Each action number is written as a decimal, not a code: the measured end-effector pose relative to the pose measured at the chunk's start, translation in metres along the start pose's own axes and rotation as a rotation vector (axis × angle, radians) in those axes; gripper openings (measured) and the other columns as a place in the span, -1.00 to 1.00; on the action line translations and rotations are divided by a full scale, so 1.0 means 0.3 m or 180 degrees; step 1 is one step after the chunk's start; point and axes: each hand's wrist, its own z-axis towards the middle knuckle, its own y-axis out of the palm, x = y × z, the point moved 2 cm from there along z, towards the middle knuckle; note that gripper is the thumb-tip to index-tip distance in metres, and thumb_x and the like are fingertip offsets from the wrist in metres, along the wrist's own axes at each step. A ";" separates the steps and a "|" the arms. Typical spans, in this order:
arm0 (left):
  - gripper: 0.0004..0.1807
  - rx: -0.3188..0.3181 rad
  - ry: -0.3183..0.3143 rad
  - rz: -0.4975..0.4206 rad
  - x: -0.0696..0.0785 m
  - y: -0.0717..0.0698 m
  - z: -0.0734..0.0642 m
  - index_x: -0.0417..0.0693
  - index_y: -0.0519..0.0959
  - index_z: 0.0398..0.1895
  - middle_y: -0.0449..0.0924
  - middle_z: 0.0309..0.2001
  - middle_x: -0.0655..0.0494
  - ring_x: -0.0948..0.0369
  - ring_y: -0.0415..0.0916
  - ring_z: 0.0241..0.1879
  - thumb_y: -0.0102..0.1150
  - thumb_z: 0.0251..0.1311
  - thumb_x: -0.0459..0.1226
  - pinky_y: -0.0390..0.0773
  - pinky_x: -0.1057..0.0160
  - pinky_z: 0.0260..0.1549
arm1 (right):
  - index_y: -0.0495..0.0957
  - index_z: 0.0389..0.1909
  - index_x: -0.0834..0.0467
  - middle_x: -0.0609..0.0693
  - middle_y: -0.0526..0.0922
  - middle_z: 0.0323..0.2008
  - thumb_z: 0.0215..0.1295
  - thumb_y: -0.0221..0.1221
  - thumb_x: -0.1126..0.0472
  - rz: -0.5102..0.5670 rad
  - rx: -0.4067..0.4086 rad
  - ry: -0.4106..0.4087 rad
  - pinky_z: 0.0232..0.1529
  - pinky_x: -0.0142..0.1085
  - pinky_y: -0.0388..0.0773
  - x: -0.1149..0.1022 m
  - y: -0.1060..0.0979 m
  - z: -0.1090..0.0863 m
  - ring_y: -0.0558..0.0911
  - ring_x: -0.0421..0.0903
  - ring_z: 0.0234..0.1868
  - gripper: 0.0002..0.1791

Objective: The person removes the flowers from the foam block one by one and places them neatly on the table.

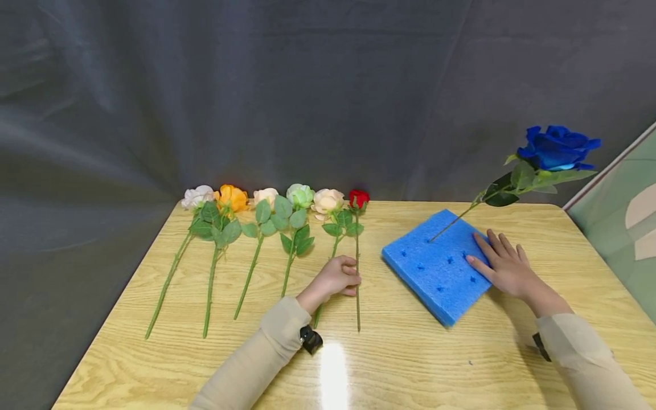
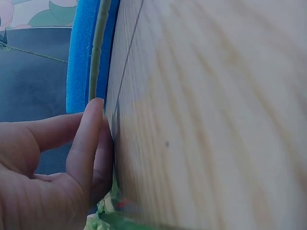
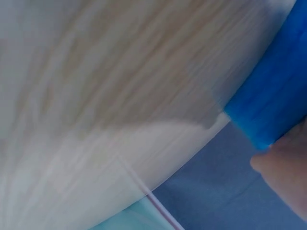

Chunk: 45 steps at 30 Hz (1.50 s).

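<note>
My left hand (image 1: pixel 335 277) pinches the stem of a red rose (image 1: pixel 359 199) between thumb and fingers, low over the table. In the left wrist view the green stem (image 2: pixel 97 52) rises from the fingertips in front of the blue foam block (image 2: pixel 79 62). Spread fingers of my right hand (image 1: pixel 504 272) rest on the right edge of that foam block (image 1: pixel 420 285), which has several small holes in its top. One blue rose (image 1: pixel 558 149) stands in a hole near the block's back, leaning right. The right wrist view catches only part of the hand at the block's edge.
Left of the red rose, several roses lie in a row with heads to the back: a white one (image 1: pixel 197 197), an orange one (image 1: pixel 232 198), a pale green one (image 1: pixel 300 195) and peach ones. A dark curtain (image 1: pixel 307 91) hangs behind the wooden table (image 1: pixel 410 364).
</note>
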 end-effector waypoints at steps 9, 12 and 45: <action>-0.41 0.0056 -0.0049 -0.0022 0.006 0.005 0.001 -0.31 0.23 0.34 0.45 0.07 -0.25 -0.07 0.59 -0.07 0.11 0.24 -0.48 0.71 0.17 -0.21 | 0.17 0.28 0.57 0.61 0.08 0.31 0.51 -0.13 0.06 -0.0311 0.0882 -0.0291 0.23 0.40 0.08 -0.101 0.024 -0.034 0.11 0.53 0.30 -0.35; -0.42 0.0051 -0.0053 -0.0049 0.004 0.003 0.001 -0.30 0.24 0.34 0.45 0.08 -0.26 -0.08 0.58 -0.04 0.10 0.24 -0.49 0.71 0.17 -0.20 | 0.19 0.25 0.61 0.63 0.13 0.28 0.47 -0.05 0.11 -0.0284 0.0855 -0.0406 0.22 0.36 0.14 -0.154 0.036 -0.039 0.16 0.54 0.27 -0.37; -0.55 0.0145 0.0687 -0.0270 0.137 0.023 0.016 -0.34 0.35 0.26 0.46 0.10 -0.31 -0.15 0.50 0.04 0.02 0.29 -0.44 0.61 -0.01 -0.01 | -0.17 0.45 0.43 0.47 -0.21 0.46 0.12 0.20 -0.28 -0.0137 -0.0009 -0.0433 0.37 0.34 -0.20 -0.295 0.092 -0.080 -0.17 0.42 0.46 0.20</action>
